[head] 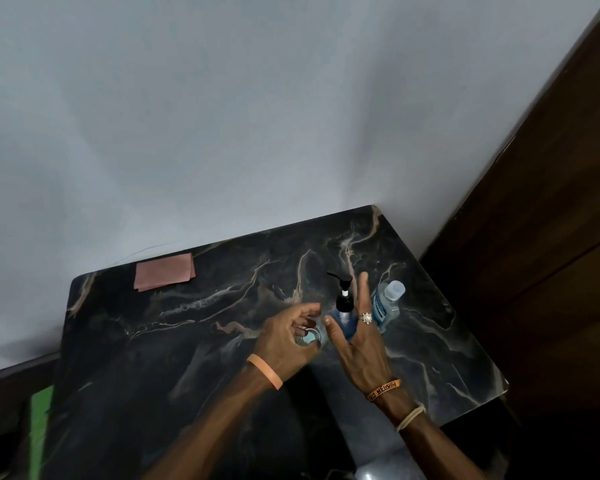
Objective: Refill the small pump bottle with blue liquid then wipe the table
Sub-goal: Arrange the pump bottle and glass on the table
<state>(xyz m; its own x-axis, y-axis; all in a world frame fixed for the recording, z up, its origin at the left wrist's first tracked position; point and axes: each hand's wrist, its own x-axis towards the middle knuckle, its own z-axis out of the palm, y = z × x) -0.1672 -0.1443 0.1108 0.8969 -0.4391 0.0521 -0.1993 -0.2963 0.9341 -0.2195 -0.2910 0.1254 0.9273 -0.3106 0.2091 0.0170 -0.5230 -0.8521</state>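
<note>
The small pump bottle (pixel 343 308), with a black pump head and blue liquid inside, stands upright on the dark marble table (pixel 194 341). My right hand (pixel 359 344) is beside it with straight, spread fingers, the bottle's body between thumb and forefinger. My left hand (pixel 286 339) curls round a small clear cup (pixel 310 336) holding a little bluish liquid, just left of the pump bottle. A larger blue bottle (pixel 388 304) with a clear cap stands just right of my right hand. A folded pink cloth (pixel 163 271) lies at the table's far left edge.
A pale wall runs behind the table. A dark wooden panel (pixel 551 237) rises close on the right. The table's right corner (pixel 503 386) is near the bottles. A green strip (pixel 40 427) shows at the lower left, beside the table.
</note>
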